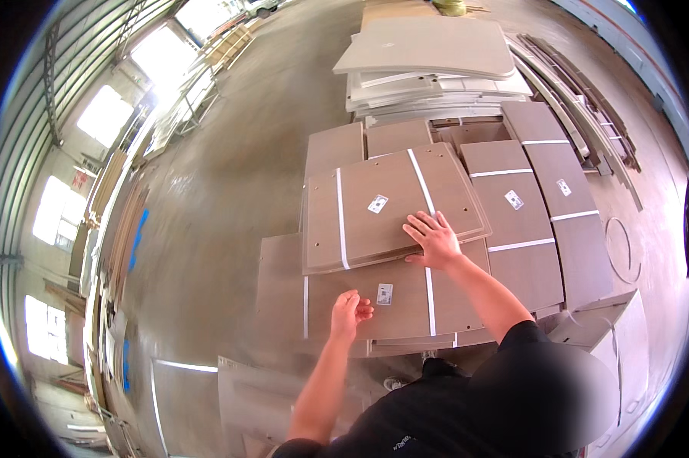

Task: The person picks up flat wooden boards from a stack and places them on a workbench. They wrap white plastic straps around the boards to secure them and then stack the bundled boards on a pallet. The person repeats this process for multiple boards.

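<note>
My right hand (437,243) lies with fingers spread on the near right part of a strapped bundle of brown flat panels (379,225). Two white straps run across that bundle, with a small label (377,204) between them. It rests askew on another strapped brown stack (352,286), whose near part shows a second label (385,294). Over this lower stack, left of its label, is my left hand (348,313), its fingers loosely curled. I see nothing in it.
More strapped brown panels (512,183) stand right of the bundle. Pale panels (428,49) are piled beyond, with long strips (573,107) on the floor beside them. A loose strap (625,252) lies at right. Several boards (119,191) lean along the left wall. Near me is a grey carton (627,343).
</note>
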Available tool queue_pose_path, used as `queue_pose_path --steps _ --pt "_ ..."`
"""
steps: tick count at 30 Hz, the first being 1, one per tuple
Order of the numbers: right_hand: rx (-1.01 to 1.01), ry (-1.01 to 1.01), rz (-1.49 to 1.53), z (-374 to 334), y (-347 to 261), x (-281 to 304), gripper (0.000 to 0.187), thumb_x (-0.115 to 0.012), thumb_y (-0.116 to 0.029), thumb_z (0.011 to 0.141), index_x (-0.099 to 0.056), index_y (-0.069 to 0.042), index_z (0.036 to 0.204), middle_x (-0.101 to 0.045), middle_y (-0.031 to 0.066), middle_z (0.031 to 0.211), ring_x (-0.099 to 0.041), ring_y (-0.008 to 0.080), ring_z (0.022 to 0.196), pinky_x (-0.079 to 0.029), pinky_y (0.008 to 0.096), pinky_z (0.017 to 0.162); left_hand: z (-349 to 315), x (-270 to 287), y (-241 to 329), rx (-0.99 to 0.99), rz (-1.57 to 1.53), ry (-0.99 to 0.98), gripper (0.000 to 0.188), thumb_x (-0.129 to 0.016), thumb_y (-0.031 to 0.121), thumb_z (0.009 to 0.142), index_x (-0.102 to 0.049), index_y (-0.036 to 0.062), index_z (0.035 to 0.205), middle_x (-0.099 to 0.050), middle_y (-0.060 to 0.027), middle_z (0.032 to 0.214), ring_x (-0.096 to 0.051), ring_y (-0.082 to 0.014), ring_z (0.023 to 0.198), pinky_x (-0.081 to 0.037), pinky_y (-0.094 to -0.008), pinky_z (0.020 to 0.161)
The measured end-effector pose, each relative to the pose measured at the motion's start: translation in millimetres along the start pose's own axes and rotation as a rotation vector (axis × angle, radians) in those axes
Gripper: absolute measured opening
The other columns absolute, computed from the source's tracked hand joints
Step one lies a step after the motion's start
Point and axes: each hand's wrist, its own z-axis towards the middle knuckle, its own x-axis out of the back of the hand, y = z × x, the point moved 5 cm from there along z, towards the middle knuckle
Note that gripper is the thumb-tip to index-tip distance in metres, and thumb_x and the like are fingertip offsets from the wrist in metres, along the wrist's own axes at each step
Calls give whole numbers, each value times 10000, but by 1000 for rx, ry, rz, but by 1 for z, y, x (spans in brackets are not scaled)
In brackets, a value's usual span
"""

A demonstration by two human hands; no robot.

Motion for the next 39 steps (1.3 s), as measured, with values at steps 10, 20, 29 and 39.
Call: queue_pose_path --steps 10,20,29,39 --pt "5 -39 3 68 -31 -27 868 -608 -666 913 -367 -196 1601 -302 5 1684 -225 239 1568 -159 535 1290 -8 -9 -18 -144 175 -28 206 -597 95 1041 -570 -34 1200 -691 -94 958 -692 -137 774 -558 -255 650" --pt "-181 -111 64 161 32 -64 759 -599 -608 950 -344 -330 1609 -237 -62 1708 -139 200 1591 -99 540 1299 -3 -9 -15 -188 258 -62 219 -597 124 1045 -585 -31 1200 -698 -104 961 -691 -137 764 -561 -260 656" --pt "-112 -120 85 179 44 -67 739 -592 -590 965 -325 -354 1612 -201 -57 1719 -98 209 1599 -44 595 1289 -5 -10 -13 -172 280 -31 197 -605 108 1038 -598 -30 1178 -692 -93 936 -684 -123 739 -552 -252 633" --pt "-46 -155 39 207 59 -69 748 -551 -627 971 -301 -357 1623 -184 -62 1724 -97 197 1600 -28 578 1293 -8 -8 -17 -178 280 0 193 -612 78 1020 -605 -34 1176 -692 -92 919 -687 -126 735 -566 -254 648"
